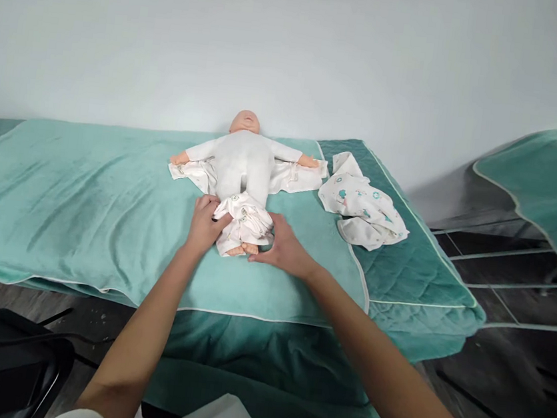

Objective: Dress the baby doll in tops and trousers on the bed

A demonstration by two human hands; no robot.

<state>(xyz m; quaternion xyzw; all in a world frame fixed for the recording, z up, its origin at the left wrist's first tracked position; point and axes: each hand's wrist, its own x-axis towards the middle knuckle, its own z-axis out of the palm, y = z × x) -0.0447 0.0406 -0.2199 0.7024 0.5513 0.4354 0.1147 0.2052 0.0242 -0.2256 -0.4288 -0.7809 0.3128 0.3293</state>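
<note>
A baby doll [241,158] with a white cloth body lies on its back on the green bed cover, arms spread wide and head towards the wall. Bunched around its lower legs are white printed baby pants [246,219], with the feet [244,249] showing at the near end. My left hand [205,224] grips the left side of the pants, thumb on top of the cloth. On the other side, my right hand [282,244] curves around the pants' edge, its thumb beside a foot. An opened printed baby shirt [294,179] lies beneath the doll's back and arms.
Another white printed garment [366,212] lies crumpled on the right of the bed [417,272]. A white wall [173,69] runs behind. A black chair [4,359] stands at the lower left, and a metal bed frame [511,289] is at the right.
</note>
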